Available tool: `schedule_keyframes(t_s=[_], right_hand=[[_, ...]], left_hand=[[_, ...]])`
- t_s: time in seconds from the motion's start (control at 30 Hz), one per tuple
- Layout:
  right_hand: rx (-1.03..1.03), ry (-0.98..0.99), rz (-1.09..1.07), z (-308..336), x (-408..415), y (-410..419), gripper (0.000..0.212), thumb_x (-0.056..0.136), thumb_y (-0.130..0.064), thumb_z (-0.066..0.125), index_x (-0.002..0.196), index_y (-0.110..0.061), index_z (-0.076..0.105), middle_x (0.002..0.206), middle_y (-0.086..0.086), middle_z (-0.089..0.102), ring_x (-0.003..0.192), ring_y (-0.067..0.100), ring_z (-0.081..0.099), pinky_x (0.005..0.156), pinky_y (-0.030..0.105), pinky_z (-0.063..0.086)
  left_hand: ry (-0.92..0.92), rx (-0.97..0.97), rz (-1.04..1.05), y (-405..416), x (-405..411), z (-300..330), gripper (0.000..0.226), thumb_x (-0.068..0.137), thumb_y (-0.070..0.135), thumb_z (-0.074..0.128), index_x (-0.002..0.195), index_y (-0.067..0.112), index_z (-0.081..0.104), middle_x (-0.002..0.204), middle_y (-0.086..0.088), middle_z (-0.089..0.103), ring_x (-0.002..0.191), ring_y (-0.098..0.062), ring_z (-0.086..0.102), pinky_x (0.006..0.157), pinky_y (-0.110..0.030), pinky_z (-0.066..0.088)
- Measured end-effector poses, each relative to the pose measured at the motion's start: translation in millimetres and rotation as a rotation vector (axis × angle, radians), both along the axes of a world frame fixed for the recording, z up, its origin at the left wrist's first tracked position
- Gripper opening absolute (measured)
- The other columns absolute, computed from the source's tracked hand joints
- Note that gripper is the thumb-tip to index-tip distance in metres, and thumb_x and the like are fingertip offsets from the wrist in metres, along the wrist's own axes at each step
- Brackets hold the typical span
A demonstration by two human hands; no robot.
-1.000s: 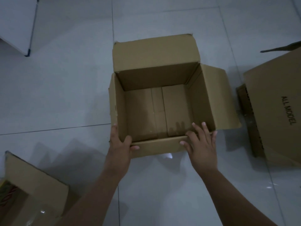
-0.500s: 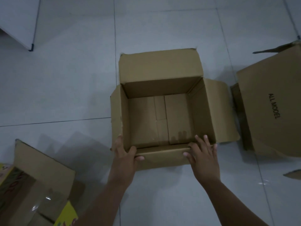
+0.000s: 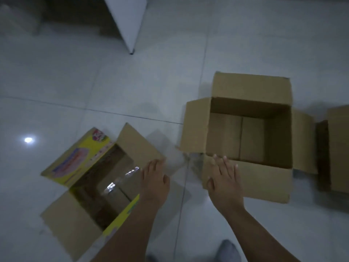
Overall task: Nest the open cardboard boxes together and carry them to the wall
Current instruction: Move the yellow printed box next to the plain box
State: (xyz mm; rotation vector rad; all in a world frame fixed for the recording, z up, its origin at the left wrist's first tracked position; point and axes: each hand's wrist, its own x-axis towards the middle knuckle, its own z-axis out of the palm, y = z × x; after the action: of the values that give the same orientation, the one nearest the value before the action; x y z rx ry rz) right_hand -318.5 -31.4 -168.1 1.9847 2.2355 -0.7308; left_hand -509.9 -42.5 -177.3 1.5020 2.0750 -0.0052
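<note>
Plain brown box sat open on the floor at about 3 o'clock in the head view, all four flaps splayed outward, nothing inside but its own folded bottom panels. Yellow printed box sat open at about 8 o'clock, near the plain one but apart from it, with bare tile between them. Its flaps were out; the inside was dark, with shiny clear tape glinting on the bottom seam, contents otherwise too dim to tell. A third brown box was cut off by the frame edge at 3 o'clock, just beside the plain box's right flap.

Left hand was released, fingers straight and spread, hovering over the yellow box's flap at its 3 o'clock side; contact too blurred to call. Right hand was also released, palm down, flat over the near flap of the plain box, grasping nothing.

Floor was glossy pale tile with dark grout lines and a lamp reflection at 9 o'clock. A white panel on a thin dark foot stood at 12 o'clock. Something grey, maybe a foot, showed at 6 o'clock, blurred.

Versus half a second earlier: both hands had let go of the plain box's near rim. The view had swung left, so the plain box shifted from centre to the right, and the yellow box, before only a corner at 8 o'clock, came almost fully into view. Boxes not yet nested.
</note>
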Motion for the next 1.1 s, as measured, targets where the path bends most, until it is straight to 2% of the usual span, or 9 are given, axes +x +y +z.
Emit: schedule_keyframes(t_s=[0.07, 0.13, 0.27, 0.43, 0.53, 0.63, 0.77, 0.87, 1.1], right_hand=[[0.049, 0.057, 0.098, 10.7, -42.3, -10.6, 0.051, 0.065, -0.003, 0.069, 0.116, -0.007, 0.061, 0.132, 0.016, 0.056, 0.123, 0.039, 0.05, 0.101, 0.06, 0.033], [0.003, 0.072, 0.19, 12.1, -79.9, -19.3, 0.05, 0.063, -0.005, 0.072, 0.112, -0.012, 0.064, 0.131, 0.012, 0.058, 0.123, 0.037, 0.051, 0.101, 0.06, 0.033], [-0.016, 0.133, 0.317, -17.4, -153.5, -23.2, 0.051, 0.089, -0.014, 0.042, 0.138, -0.024, 0.034, 0.157, 0.0, 0.017, 0.145, 0.02, 0.011, 0.117, 0.041, 0.005], [0.017, 0.09, 0.365, -81.8, -217.9, -13.7, 0.052, 0.091, -0.012, 0.04, 0.14, -0.026, 0.03, 0.158, 0.001, 0.012, 0.145, 0.021, 0.006, 0.117, 0.04, 0.002], [0.091, -0.111, 0.38, -122.2, -231.0, -2.2, 0.059, 0.095, -0.015, 0.036, 0.146, -0.029, 0.009, 0.159, 0.001, -0.005, 0.145, 0.024, -0.006, 0.116, 0.044, -0.004], [0.061, -0.206, 0.29, -152.8, -225.6, -0.7, 0.07, 0.095, -0.014, 0.033, 0.145, -0.025, -0.014, 0.157, 0.002, -0.018, 0.144, 0.026, -0.014, 0.117, 0.045, -0.004], [-0.03, -0.117, 0.287, -178.7, -221.1, -7.0, 0.068, 0.095, -0.002, 0.023, 0.142, -0.02, -0.022, 0.155, 0.002, -0.022, 0.143, 0.022, -0.017, 0.117, 0.037, -0.003], [-0.025, -0.02, 0.211, -189.0, -223.1, -8.7, 0.072, 0.089, 0.008, 0.022, 0.142, -0.016, -0.02, 0.156, 0.003, -0.02, 0.143, 0.022, -0.017, 0.117, 0.035, -0.006], [0.035, 0.137, 0.024, -203.8, -235.8, 20.9, 0.079, 0.082, 0.017, 0.025, 0.145, -0.013, -0.012, 0.157, 0.006, -0.014, 0.143, 0.021, -0.017, 0.117, 0.033, -0.008]], left_hand=[[0.011, -0.044, 0.111, -24.8, -30.7, 2.1, 0.048, 0.087, 0.016, 0.048, 0.134, 0.014, 0.04, 0.142, -0.007, 0.042, 0.134, -0.024, 0.033, 0.112, -0.035, 0.024], [0.017, -0.096, 0.212, -50.4, -60.7, -2.9, 0.047, 0.087, 0.014, 0.048, 0.133, 0.009, 0.041, 0.142, -0.013, 0.043, 0.132, -0.027, 0.036, 0.111, -0.036, 0.026], [0.07, -0.082, 0.403, -87.1, -133.7, -29.3, 0.048, 0.084, 0.02, 0.044, 0.131, 0.011, 0.044, 0.139, -0.012, 0.045, 0.129, -0.03, 0.04, 0.106, -0.041, 0.032], [0.205, -0.131, 0.77, -131.8, -198.7, -90.6, 0.055, 0.09, 0.031, 0.045, 0.142, 0.022, 0.03, 0.154, -0.017, 0.018, 0.138, -0.037, 0.02, 0.11, -0.052, 0.023], [0.162, -0.218, 1.011, -148.5, -218.6, -126.7, 0.063, 0.091, 0.04, 0.044, 0.145, 0.02, 0.018, 0.151, -0.028, 0.015, 0.137, -0.046, 0.017, 0.109, -0.061, 0.02], [0.088, -0.205, 1.103, -155.2, -231.8, -158.7, 0.07, 0.091, 0.051, 0.036, 0.144, 0.011, 0.014, 0.146, -0.03, 0.023, 0.132, -0.047, 0.028, 0.108, -0.057, 0.028], [-0.141, -0.003, 1.048, -143.0, -239.8, -180.6, 0.061, 0.096, 0.037, 0.032, 0.146, 0.016, 0.005, 0.148, -0.023, 0.031, 0.127, -0.044, 0.041, 0.104, -0.053, 0.037], [-0.076, 0.006, 0.974, -120.8, -253.6, -181.3, 0.059, 0.096, 0.042, 0.03, 0.146, 0.026, 0.005, 0.146, -0.018, 0.038, 0.12, -0.044, 0.048, 0.097, -0.053, 0.04], [0.038, 0.059, 0.665, -29.9, -297.2, -185.9, 0.061, 0.096, 0.036, 0.034, 0.147, 0.026, 0.001, 0.143, -0.018, 0.043, 0.114, -0.043, 0.053, 0.089, -0.049, 0.043]])
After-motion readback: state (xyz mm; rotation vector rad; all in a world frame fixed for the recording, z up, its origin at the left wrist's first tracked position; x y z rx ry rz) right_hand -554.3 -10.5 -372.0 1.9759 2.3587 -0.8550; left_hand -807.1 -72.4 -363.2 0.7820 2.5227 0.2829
